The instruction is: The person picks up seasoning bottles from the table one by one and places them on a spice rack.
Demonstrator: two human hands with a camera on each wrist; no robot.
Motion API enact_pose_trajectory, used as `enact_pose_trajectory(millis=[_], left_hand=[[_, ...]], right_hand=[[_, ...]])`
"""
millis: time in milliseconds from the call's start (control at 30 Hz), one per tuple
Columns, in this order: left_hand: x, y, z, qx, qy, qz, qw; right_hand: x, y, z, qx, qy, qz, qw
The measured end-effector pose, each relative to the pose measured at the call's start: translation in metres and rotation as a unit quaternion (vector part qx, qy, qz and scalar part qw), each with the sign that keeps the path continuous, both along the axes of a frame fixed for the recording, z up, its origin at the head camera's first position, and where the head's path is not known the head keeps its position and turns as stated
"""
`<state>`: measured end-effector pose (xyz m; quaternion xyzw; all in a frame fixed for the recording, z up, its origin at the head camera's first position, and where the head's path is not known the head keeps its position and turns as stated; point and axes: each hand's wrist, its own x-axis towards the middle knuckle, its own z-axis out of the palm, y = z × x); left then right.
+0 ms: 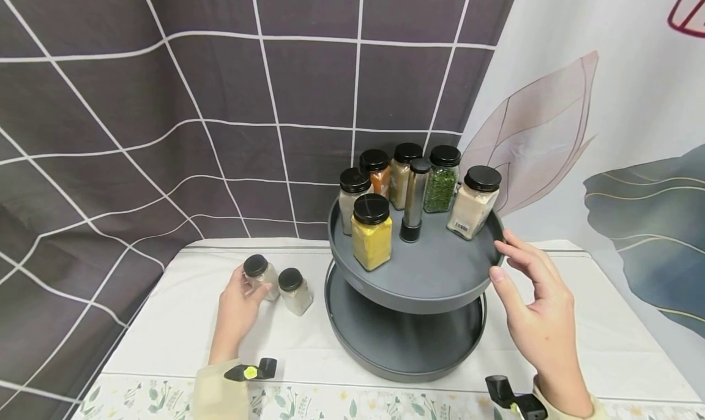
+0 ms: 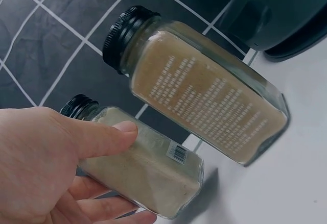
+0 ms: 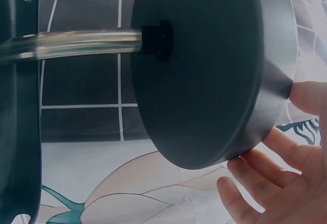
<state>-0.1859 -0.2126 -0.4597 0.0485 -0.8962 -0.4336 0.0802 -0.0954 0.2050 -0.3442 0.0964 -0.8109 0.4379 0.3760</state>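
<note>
On the left of the white tabletop my left hand (image 1: 237,307) grips a black-lidded glass spice jar (image 2: 148,170), thumb across its front and fingers behind. The jar holds pale powder and has a small barcode label. Just right of it stands a second jar (image 1: 295,291) of tan powder, with white print. My right hand (image 1: 537,300) touches the outer rim of the upper tray (image 1: 429,276) of a dark grey two-tier rack, fingers spread and only loosely bent. In the right wrist view the fingertips (image 3: 236,164) meet the tray's outer wall.
Several jars stand on the upper tray, including a yellow one (image 1: 372,239), a green-herb one (image 1: 442,184) and a beige one (image 1: 475,206). A clear post (image 1: 415,196) rises in its middle. Below is the lower tray (image 1: 407,352). Behind hangs a dark gridded curtain (image 1: 308,83).
</note>
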Motion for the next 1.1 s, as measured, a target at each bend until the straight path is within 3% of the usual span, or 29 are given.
enact_pose_trajectory(millis=[667, 1100], left_hand=[[0.014, 0.002, 0.035, 0.036, 0.085, 0.037, 0.9951], [0.026, 0.007, 0.056, 0.035, 0.11, 0.052, 0.992]], right_hand=[[-0.001, 0.0, -0.001, 0.009, 0.019, -0.007, 1.0], [0.001, 0.0, 0.001, 0.008, -0.003, -0.014, 1.0]])
